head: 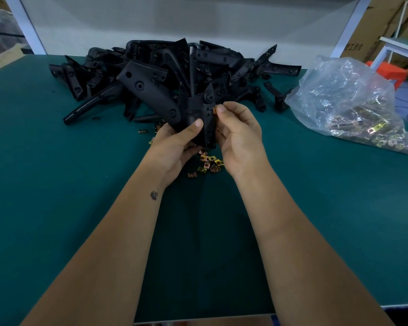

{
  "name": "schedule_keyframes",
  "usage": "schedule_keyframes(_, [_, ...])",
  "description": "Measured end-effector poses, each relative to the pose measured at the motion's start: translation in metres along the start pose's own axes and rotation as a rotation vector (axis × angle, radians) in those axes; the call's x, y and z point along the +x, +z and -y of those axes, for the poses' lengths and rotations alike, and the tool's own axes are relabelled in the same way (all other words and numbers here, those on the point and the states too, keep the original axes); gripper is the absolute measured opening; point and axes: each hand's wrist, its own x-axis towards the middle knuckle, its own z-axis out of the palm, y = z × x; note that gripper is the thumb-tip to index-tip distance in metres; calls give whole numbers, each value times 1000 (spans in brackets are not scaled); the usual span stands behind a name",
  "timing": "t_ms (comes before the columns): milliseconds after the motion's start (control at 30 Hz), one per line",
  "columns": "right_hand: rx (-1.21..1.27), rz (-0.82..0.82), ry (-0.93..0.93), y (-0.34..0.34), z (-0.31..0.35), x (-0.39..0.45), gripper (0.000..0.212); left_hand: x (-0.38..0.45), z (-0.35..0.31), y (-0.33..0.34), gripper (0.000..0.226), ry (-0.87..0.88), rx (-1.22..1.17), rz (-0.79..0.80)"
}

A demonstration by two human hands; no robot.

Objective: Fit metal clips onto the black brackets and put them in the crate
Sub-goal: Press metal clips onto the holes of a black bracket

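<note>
Clip fitting is in progress. The left hand (174, 142) grips the bracket (198, 114) above the table; the right hand (238, 135) pinches a clip (214, 110) against the bracket's edge. Next: press it fully home. No crate is visible.

A green bench (57, 184) carries a heap of black brackets (165, 74) at the back, loose metal clips (209, 163) scattered near its middle, and a clear plastic bag (346, 102) of clips on the right.

A black bracket (199, 114) is held upright above loose brass-coloured clips (207, 163), one clip (214, 110) at its edge.
</note>
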Motion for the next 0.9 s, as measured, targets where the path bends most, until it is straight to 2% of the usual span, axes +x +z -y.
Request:
schedule_keyframes(333, [3,2,-36,3,-4,-1,20,0,1,-2,29,30,3,13])
schedule_keyframes(533, [-104,41,-67,-2,-1,2,20,2,2,-5,18,31,-5,41])
schedule_keyframes(667, [-189,38,-80,-3,-1,2,20,2,3,-5,21,48,-6,70])
schedule_keyframes(800, [-194,-12,-92,0,-4,1,15,4,6,-4,22,57,-19,28])
schedule_keyframes(900, [-286,-31,-127,4,-8,1,10,7,7,-3,20,49,-56,-23])
